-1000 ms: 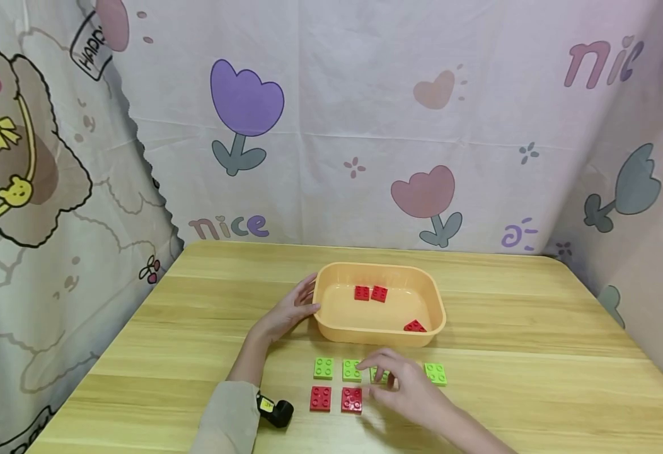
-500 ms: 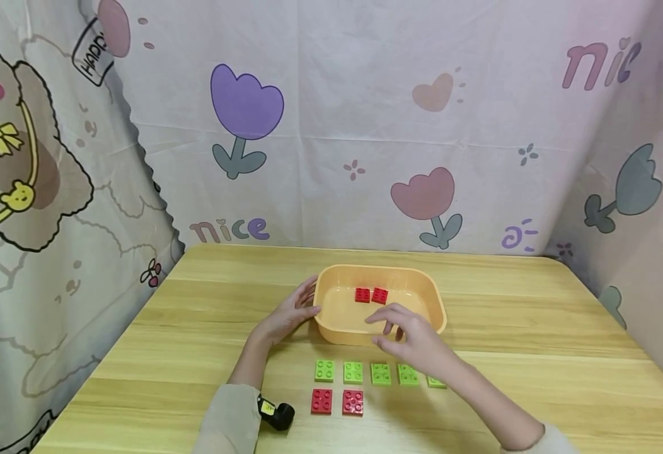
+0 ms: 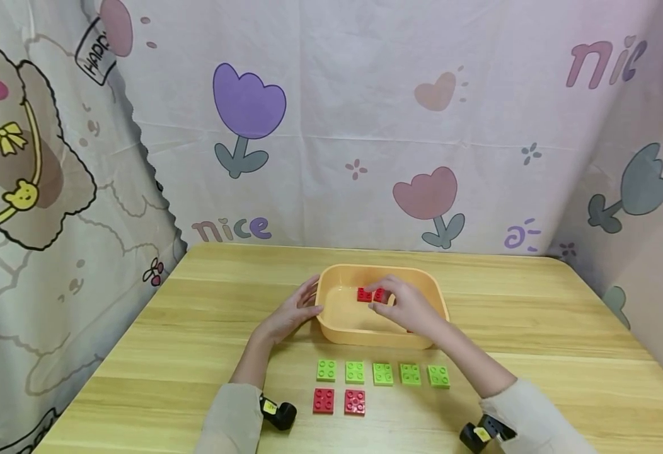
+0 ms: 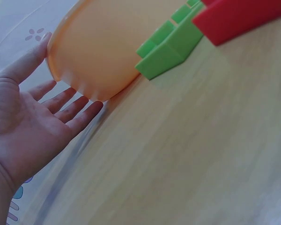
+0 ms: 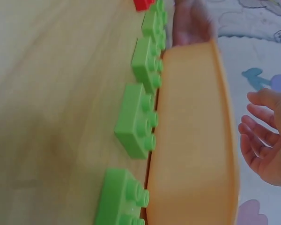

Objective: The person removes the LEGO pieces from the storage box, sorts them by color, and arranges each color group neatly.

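Wood-grain tabletop (image 3: 138,378), clock positions taken about the centre of a peach-orange tub (image 3: 354,338), twelve being farthest away. Nearest, towards seven o'clock, lie two red four-stud bricks (image 3: 323,401); beyond them, five lime-green bricks (image 3: 382,374) form a row from half past seven to half past four. At nine, the left hand (image 3: 288,317) rests against the tub, fingers straight along the outer wall, thumb at the rim. Entering from four, the right hand (image 3: 411,308) reaches inside, thumb and fingers partly apart, nothing visibly held; contact cannot be told. Two inner red bricks (image 3: 362,296) lie just beside each other towards eleven; the step appears to be picking one up, which calls for a narrower pinch. That hand mostly hides another red piece (image 3: 409,331) between four and five. Farthest stands a tulip-printed cloth backdrop (image 3: 337,94).
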Tool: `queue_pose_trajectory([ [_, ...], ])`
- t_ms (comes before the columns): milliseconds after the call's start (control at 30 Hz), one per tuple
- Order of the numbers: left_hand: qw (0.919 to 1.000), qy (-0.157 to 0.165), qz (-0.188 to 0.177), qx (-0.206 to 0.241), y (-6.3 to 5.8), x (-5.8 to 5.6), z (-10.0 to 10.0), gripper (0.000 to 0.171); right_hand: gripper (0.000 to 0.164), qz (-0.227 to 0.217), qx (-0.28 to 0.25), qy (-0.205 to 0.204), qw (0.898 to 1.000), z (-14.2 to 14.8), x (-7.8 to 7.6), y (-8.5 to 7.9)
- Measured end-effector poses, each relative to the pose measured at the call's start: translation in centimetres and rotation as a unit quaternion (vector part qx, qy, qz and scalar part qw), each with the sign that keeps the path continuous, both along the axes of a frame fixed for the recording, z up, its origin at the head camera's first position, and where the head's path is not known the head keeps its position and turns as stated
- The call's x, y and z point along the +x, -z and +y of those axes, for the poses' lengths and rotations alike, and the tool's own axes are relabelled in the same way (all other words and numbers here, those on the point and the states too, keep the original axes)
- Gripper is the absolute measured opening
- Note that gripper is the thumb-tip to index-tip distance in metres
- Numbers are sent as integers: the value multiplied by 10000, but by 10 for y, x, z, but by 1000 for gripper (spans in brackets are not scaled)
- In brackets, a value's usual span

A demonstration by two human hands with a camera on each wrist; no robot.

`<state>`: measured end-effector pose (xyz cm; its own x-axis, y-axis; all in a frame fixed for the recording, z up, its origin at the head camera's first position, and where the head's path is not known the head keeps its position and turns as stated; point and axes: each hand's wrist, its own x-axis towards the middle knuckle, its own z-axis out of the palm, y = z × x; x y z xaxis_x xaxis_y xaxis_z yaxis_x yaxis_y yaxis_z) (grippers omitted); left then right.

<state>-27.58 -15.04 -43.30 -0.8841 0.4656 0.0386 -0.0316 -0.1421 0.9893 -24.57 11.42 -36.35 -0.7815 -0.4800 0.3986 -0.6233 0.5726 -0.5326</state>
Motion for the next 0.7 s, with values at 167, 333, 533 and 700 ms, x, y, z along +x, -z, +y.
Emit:
queue_pose_trajectory([
  [167, 10000, 14, -10, 24, 1, -1, 0, 73, 25, -295, 134, 25, 9995, -1, -21, 4],
  [333, 10000, 14, 44, 0, 1, -2, -1, 73, 24, -796, 99, 26, 9968, -1, -40, 9],
  [533, 10000, 64, 75, 8, 1, -1, -1, 72, 28, -1218, 131, 26, 9925, -1, -58, 17],
  [700, 9999, 87, 49, 54, 1, -2, -1, 73, 29, -1552, 171, 37, 9877, -2, -66, 24],
])
